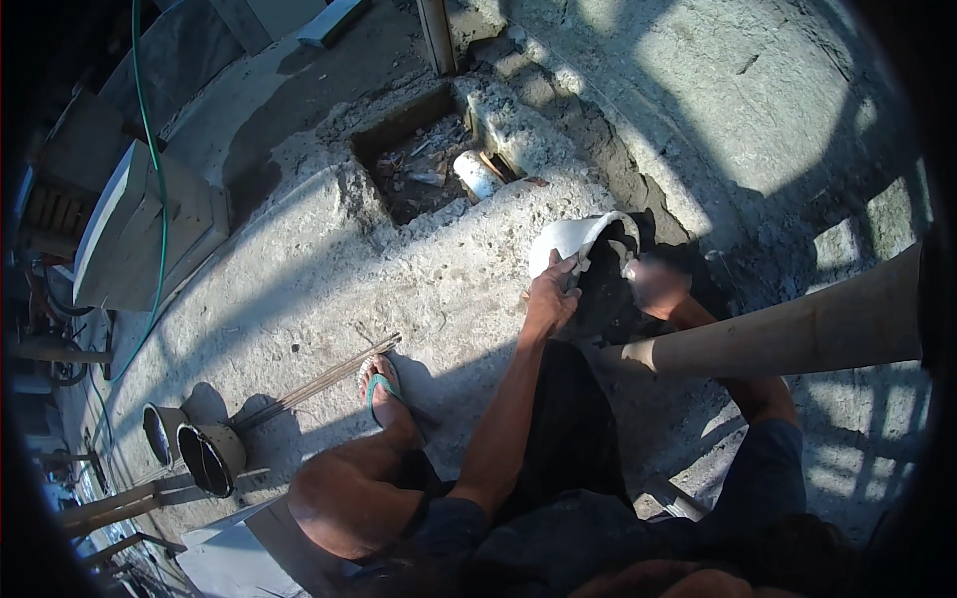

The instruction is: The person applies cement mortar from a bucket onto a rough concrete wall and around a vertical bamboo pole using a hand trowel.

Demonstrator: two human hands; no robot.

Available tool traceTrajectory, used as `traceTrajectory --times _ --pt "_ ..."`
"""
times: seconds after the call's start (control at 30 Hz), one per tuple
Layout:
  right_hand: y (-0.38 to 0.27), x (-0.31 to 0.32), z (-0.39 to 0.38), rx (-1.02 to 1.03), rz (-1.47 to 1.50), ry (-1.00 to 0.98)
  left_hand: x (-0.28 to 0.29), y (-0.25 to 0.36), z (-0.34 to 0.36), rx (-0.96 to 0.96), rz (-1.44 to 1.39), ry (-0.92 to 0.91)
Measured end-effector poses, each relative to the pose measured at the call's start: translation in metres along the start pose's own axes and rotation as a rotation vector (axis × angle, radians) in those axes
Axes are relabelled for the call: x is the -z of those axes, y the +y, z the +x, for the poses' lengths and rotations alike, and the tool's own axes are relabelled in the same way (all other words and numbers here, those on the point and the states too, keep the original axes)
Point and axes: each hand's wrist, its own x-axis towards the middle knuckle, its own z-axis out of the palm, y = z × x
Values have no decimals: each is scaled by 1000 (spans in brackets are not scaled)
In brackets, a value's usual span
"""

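A white bucket (566, 237) lies tipped on the rough concrete, its open mouth turned to the right and its inside in dark shadow. My left hand (551, 295) grips its near side, with the index finger stretched along the outer wall. Close to the bucket's mouth is my right hand (660, 286), so blurred that its fingers do not show. Whether it touches the rim or holds anything, I cannot tell. A round wooden post (788, 317) crosses in front of my right forearm.
Beyond the bucket, a square pit (409, 164) holds debris and a white pipe (478, 175). Thin rods (319, 384) lie beside my sandalled foot (382, 387). Two dark buckets (213, 459) stand at left, near stone slabs (150, 234) and a green hose (159, 189).
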Motion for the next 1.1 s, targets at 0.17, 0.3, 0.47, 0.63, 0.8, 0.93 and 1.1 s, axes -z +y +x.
traceTrajectory --times 0.17,0.3,0.47,0.63,0.8,0.93,1.1 --pt "30 -49 20 180 19 -67 -18 -26 0 16 67 -23" --pt "26 -41 11 228 333 -323 -19 5 -3 112 -120 -39" --pt "16 -52 1 82 1209 -590 -18 -5 0 31 -84 13" --pt "29 -63 -7 36 1337 -607 -3 -23 16 -6 -80 104" --pt "52 -59 -10 -166 1753 -872 6 -20 20 55 -242 164" --pt "59 -18 3 -167 1945 -784 17 11 12 178 -518 171" --pt "88 17 60 -221 1759 -276 22 13 11 212 -460 176"
